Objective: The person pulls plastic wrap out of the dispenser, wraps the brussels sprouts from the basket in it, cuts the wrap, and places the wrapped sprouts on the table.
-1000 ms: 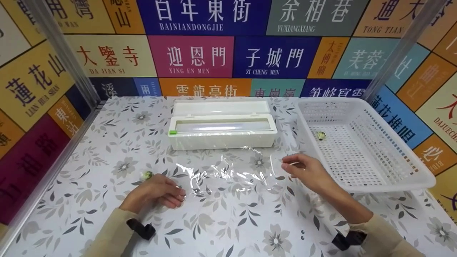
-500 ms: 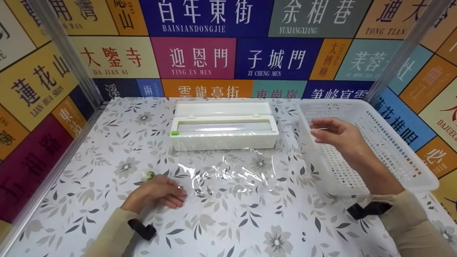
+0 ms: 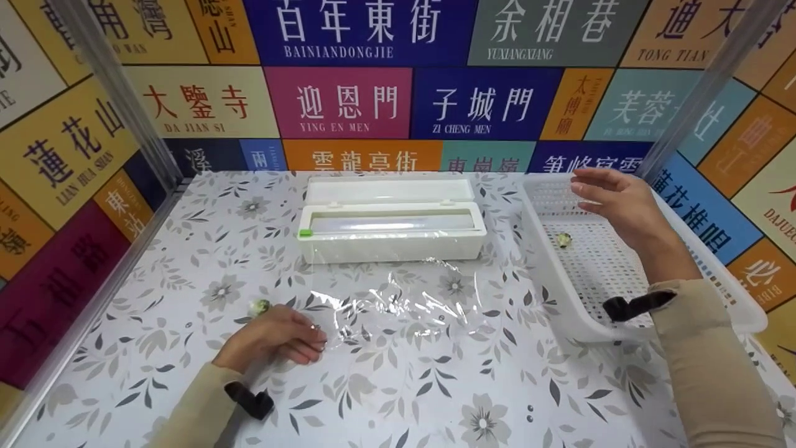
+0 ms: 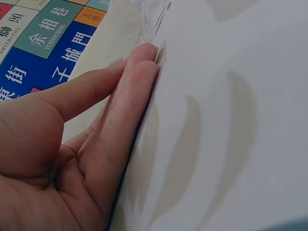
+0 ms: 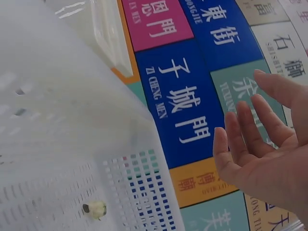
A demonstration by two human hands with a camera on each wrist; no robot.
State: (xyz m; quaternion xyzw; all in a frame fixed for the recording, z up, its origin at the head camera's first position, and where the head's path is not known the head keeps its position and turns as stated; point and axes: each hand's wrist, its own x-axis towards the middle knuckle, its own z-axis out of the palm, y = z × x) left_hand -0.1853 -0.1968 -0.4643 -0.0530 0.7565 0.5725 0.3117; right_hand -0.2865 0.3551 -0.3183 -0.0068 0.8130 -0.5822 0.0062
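My left hand (image 3: pixel 273 336) stays low at the table's left, thumb and fingertips pinching the near left corner of a clear sheet of cling film (image 3: pixel 398 298). In the left wrist view, wrinkled film (image 4: pixel 145 21) shows just past the fingertips. The sheet stretches from a white cling film dispenser (image 3: pixel 392 249), whose lid is raised over the roll. Beside my left wrist lies a small green and pale vegetable piece (image 3: pixel 259 307). My right hand (image 3: pixel 628 208) is over the far part of a white plastic basket (image 3: pixel 550 292), fingers spread and holding nothing.
Inside the basket sits another small pale vegetable piece (image 3: pixel 563 240), also visible in the right wrist view. A patterned cloth (image 3: pixel 479 417) covers the table. Behind it stands a wall of coloured panels (image 3: pixel 485 102), with metal posts (image 3: pixel 134 118) at the corners.
My right hand has moved from beside the film's right edge, rightward and away from me, over the basket. The left hand keeps its pinch in the same place.
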